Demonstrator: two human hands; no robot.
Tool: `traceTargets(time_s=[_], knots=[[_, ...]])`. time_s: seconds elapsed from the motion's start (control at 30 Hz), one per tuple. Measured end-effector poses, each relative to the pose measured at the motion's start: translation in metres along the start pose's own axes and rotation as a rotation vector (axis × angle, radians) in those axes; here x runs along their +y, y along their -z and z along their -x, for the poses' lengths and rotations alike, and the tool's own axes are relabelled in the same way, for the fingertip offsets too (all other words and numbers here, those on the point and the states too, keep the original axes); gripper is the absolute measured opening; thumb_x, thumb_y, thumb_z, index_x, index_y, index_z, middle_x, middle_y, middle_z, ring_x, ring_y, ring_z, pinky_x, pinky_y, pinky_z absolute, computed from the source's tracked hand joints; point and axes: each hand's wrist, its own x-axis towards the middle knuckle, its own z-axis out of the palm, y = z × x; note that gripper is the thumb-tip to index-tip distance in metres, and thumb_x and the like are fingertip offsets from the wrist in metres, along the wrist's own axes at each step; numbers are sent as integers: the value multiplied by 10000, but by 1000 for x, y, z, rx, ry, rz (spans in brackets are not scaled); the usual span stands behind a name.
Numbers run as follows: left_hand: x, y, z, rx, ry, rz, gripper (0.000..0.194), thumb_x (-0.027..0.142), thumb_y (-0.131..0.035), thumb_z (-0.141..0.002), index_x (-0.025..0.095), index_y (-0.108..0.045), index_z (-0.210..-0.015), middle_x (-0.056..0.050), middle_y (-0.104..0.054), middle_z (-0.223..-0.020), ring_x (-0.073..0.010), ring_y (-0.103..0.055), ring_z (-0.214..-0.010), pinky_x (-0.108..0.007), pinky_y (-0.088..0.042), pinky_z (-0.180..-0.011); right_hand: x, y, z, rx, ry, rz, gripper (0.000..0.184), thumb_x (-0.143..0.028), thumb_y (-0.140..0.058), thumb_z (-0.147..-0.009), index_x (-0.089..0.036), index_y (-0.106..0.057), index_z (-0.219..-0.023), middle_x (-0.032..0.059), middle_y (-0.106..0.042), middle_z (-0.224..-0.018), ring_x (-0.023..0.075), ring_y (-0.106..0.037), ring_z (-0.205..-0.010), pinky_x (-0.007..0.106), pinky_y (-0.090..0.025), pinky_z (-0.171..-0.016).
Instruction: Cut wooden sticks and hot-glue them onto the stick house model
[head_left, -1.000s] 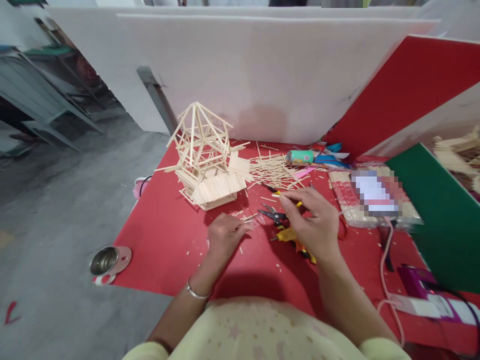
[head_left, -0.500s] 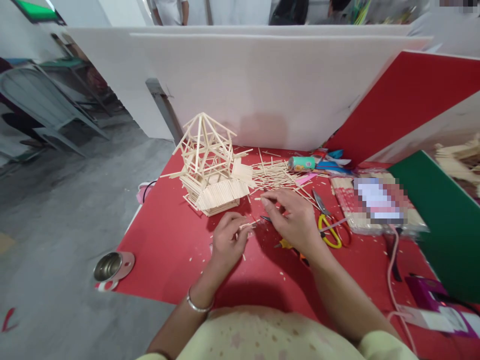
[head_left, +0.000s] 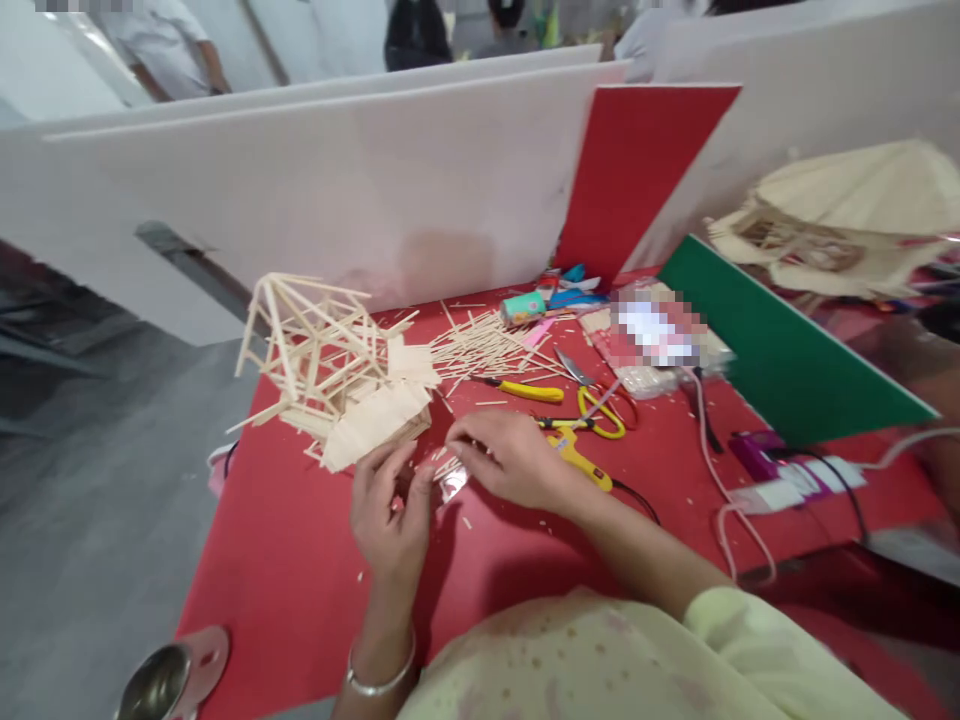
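My left hand [head_left: 391, 510] is just in front of the stick model, its thumb and fingers apart and nothing visible between them. To its right, my right hand [head_left: 514, 462] has its fingers bent and the thumb tip close to the index fingertip; whether a small piece is pinched there is hidden. Short cut sticks [head_left: 445, 464] and a shiny clear scrap [head_left: 454, 484] are between the hands on the red tabletop [head_left: 300, 600]. The model [head_left: 322, 350], built of thin wooden sticks with an open peaked frame and a slatted panel [head_left: 379, 420], stands behind my left hand.
Loose sticks [head_left: 487, 345] lie behind my hands. Yellow-handled pliers [head_left: 529, 391], scissors [head_left: 604, 412] and a yellow glue gun [head_left: 581, 458] are to the right. Farther out are a green can [head_left: 523, 308], cables and a green board [head_left: 787, 350]. A metal mug [head_left: 169, 680] sits at the near-left corner.
My view has swung to the right. My left hand has let go of the short sticks it held and its fingers have opened. My right hand has come lower, nearer the short sticks.
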Motion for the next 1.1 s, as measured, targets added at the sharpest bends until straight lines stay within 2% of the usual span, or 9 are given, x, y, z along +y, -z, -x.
traceTargets(time_s=[0.1,0.17,0.3,0.47,0.7,0.87,0.93,1.0,1.1], knots=[[-8,-8,-2,-304,142,217,235,382,-621,-943,195,-754,-990,-73,-716,-938,-208,-661,-896,-323,-532,-814,-2,-2,3,-26,83,1,154,-242,-527,-999,-205,-676,-1008,43,-717,-946,151,-639,-846,247,-443,-754],[-12,-14,1,-405,289,422,283,417,-611,-946,178,-733,-858,-32,-654,-726,-161,-607,-682,-276,-505,-665,-1,-3,5,-14,95,-27,161,-231,-534,-996,-204,-691,-1019,48,-708,-961,149,-636,-853,248,-456,-762],[-15,-21,9,-378,514,668,359,453,-664,-911,162,-643,-701,20,-521,-570,-92,-459,-495,-214,-396,-494,2,-6,7,6,92,-199,178,-235,-531,-1005,-201,-700,-1050,47,-710,-961,144,-639,-874,262,-482,-807],[-13,-23,10,-350,586,701,432,505,-652,-908,151,-624,-662,19,-513,-540,-70,-402,-437,-190,-321,-411,3,-13,7,46,-27,-456,114,-263,-635,-947,-191,-720,-967,15,-721,-875,121,-645,-774,232,-490,-720],[-12,-23,6,-387,411,584,253,392,-657,-924,164,-757,-882,-16,-662,-672,-90,-517,-491,-221,-437,-485,7,-17,4,182,-199,-487,178,-335,-624,-945,-184,-701,-892,14,-713,-819,128,-632,-750,233,-474,-661],[-9,-22,0,-215,223,405,105,280,-778,-828,179,-783,-804,-29,-720,-731,-142,-650,-674,-260,-519,-645,0,-13,4,162,-265,-450,162,-306,-622,-923,-180,-722,-907,7,-736,-793,112,-631,-663,208,-462,-586],[-8,-22,-1,-155,189,359,208,277,-794,-812,169,-717,-651,-3,-652,-627,-118,-601,-602,-246,-490,-603,-1,-15,5,160,-235,-391,140,-280,-625,-915,-184,-727,-909,1,-739,-789,107,-635,-658,196,-451,-568],[-6,-21,-1,-118,141,286,325,294,-796,-808,163,-636,-558,-16,-648,-667,-120,-605,-634,-242,-484,-602,0,-18,6,174,-164,-315,130,-264,-620,-923,-192,-727,-927,2,-746,-821,106,-647,-690,197,-469,-610],[-5,-19,0,-138,111,221,142,312,-778,-822,179,-746,-861,-78,-719,-1002,-137,-642,-746,-251,-513,-636,4,-23,7,198,-38,-179,143,-249,-593,-955,-204,-726,-978,20,-766,-901,121,-672,-775,231,-503,-739]])
